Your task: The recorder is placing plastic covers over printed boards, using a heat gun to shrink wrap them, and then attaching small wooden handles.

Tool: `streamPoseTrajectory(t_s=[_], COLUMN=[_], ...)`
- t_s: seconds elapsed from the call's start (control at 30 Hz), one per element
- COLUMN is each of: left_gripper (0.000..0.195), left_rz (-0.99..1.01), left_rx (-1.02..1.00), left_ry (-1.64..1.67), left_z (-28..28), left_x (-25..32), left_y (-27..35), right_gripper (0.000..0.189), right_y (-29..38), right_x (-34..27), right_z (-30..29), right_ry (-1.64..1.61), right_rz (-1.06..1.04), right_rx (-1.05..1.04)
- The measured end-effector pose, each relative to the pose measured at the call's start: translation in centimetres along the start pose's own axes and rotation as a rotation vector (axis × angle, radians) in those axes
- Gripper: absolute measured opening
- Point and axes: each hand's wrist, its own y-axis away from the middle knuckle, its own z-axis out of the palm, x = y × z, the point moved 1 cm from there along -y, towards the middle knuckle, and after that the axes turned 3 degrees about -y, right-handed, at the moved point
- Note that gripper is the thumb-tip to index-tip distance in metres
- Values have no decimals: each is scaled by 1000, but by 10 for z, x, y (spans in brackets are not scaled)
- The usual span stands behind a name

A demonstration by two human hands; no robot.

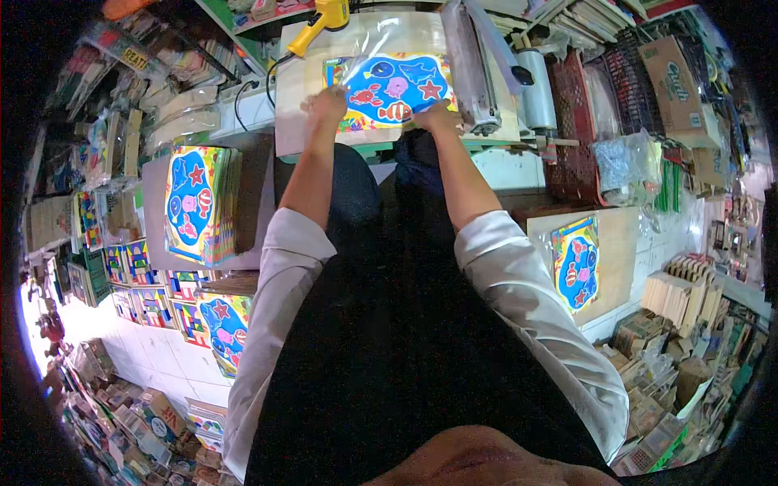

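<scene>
A sea-animal picture board [392, 91] lies on the pale wooden worktop [298, 130] before me, with shiny clear plastic film [389, 36] reaching beyond its far edge. It shows a crab, a starfish, a clownfish and other sea creatures on blue. My left hand [328, 106] is at the board's left edge; its fingers are blurred, so its hold on film or board is unclear. At the near right corner, my right hand [439, 116] grips the board's edge with its fingers. A yellow heat gun [319, 27] rests beyond the board, its cable running down on the left.
A long metal bar device [471, 73] stands right of the board, beside a film roll [536, 91]. On my left is a stack of similar boards [200, 206]; another board [574, 264] lies on a panel to my right. Cartons [674, 88] and crowded shelves surround me.
</scene>
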Motion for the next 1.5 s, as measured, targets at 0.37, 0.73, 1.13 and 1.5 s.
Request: streamPoseTrajectory(t_s=[0.37, 0.73, 1.13, 1.5], left_gripper=[28, 23, 33, 34], left_rz=[23, 63, 67, -59], left_rx=[-237, -724, -118, -12], left_ry=[596, 1372, 929, 1050], left_z=[-14, -110, -90, -85], left_x=[-26, 37, 52, 20], left_y=[-17, 3, 46, 51], right_gripper=[31, 28, 26, 28], right_y=[-17, 78, 55, -15], right_x=[50, 154, 105, 139], right_z=[-20, -97, -70, -98], right_ry=[-1323, -1471, -1299, -1415], right_rz=[-331, -333, -440, -363], right_rx=[-111, -274, -669, -364])
